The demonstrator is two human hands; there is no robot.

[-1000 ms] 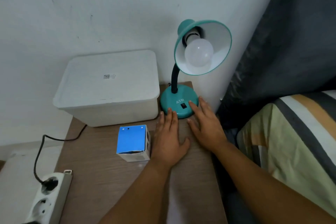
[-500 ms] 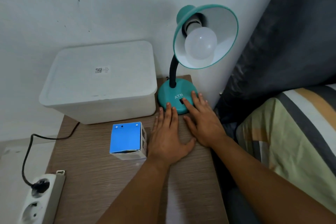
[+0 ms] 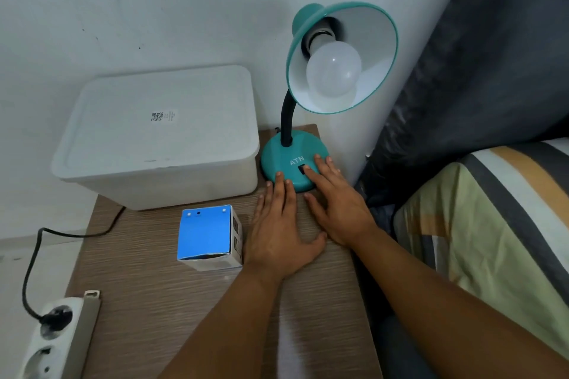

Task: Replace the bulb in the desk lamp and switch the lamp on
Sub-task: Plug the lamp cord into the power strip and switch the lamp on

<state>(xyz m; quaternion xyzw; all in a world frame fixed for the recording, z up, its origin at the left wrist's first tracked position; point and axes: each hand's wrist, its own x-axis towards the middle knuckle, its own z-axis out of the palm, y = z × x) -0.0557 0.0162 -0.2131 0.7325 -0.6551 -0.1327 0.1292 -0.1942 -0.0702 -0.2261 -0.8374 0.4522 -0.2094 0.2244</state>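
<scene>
Both hands have crept forward on the bedside table (image 3: 147,292) since a second ago, the right index finger now reaching the black switch (image 3: 301,169) on the teal base (image 3: 281,163) of the desk lamp (image 3: 311,120). The right hand (image 3: 334,204) lies flat, fingers straight and spread, gripping nothing; the left hand (image 3: 281,231) rests palm-down just beside it, fingers straight, tips touching the base's front edge. The switch sits directly under the right fingertip, so that hand is nearer. The bulb (image 3: 334,72), unlit, hangs above and just beyond the fingers in the shade (image 3: 377,40), its long axis slanting from the socket down toward the camera. A blue-topped carton (image 3: 206,232) sits beside the left hand's outer edge.
</scene>
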